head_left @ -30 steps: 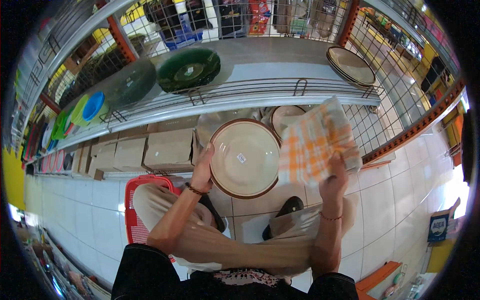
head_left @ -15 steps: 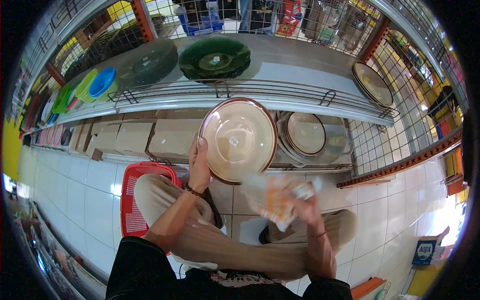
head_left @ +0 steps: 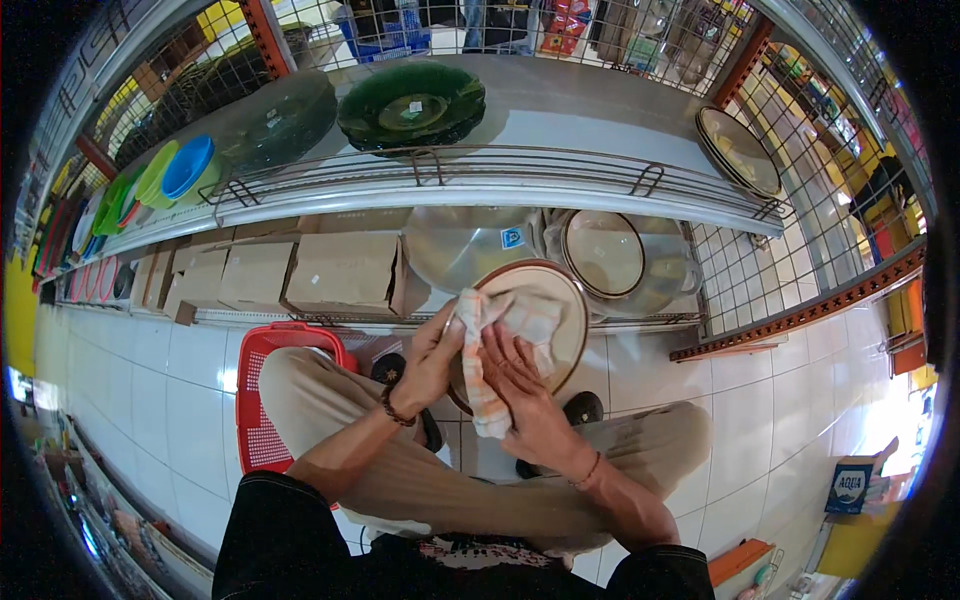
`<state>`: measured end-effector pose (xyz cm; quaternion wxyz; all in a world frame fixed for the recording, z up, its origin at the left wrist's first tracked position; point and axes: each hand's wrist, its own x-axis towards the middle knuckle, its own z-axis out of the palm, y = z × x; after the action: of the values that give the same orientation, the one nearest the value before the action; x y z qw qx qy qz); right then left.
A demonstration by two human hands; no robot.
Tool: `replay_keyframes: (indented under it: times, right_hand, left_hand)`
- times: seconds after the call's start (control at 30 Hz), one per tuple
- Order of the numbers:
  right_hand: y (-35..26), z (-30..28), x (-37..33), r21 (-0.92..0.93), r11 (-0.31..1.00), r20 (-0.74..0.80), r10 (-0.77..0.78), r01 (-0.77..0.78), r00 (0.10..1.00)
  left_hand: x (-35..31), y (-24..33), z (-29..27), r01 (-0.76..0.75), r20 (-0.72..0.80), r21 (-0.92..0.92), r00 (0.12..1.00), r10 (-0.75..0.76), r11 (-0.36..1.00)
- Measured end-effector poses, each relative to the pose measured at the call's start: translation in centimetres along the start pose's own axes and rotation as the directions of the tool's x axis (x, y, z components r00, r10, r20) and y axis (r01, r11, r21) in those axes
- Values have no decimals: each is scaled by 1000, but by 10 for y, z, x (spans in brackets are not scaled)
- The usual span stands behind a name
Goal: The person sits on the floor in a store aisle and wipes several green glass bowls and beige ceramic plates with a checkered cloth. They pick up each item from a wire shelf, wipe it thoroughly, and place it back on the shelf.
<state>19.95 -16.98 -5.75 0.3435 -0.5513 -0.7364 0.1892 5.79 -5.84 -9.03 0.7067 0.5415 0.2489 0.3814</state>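
Observation:
My left hand [head_left: 430,362] grips the left rim of a cream plate [head_left: 569,318] with a brown edge, held tilted above my lap. Against the plate's face, my right hand [head_left: 532,398] presses a white-and-orange checked cloth [head_left: 530,318], its fingers bent over the fabric. One end of the cloth hangs down past the plate's left side near my left thumb. Cloth and fingers cover most of the plate's middle. Beyond it, similar brown-rimmed plates [head_left: 604,254] lie stacked on the lower shelf.
Above, the upper shelf [head_left: 560,115] has a wire rail, green glass plates [head_left: 412,106], coloured bowls [head_left: 188,167] and more brown-rimmed plates [head_left: 738,152]. Cardboard boxes [head_left: 343,272] and a clear domed lid [head_left: 470,245] fill the lower shelf. A red basket [head_left: 258,415] stands left of my knee.
The plate has come down and right, nearer my lap. My right hand has brought the cloth up and left onto the plate's face. The domed lid behind now shows.

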Motion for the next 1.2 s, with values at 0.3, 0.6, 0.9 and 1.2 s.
replay_keyframes:
  times: [0.3, 0.6, 0.9, 1.2]
  right_hand:
    - [6, -64, -10, 50, 916, 343, 360, -399, 868]
    - [17, -48, -1, 262, 955, -369, 233, -140, 900]
    - [2, -45, -13, 138, 988, 494, -2, -76, 869]
    - [43, -91, -26, 506, 673, -216, 704, -539, 677]
  left_hand:
    - [10, 38, -25, 25, -277, 30, 961, -15, 999]
    - [2, 28, -4, 133, -181, 79, 976, -117, 988]
    - [13, 33, -23, 174, -237, 60, 959, -155, 983]
    - [12, 50, -19, 295, -273, -73, 913, -304, 953]
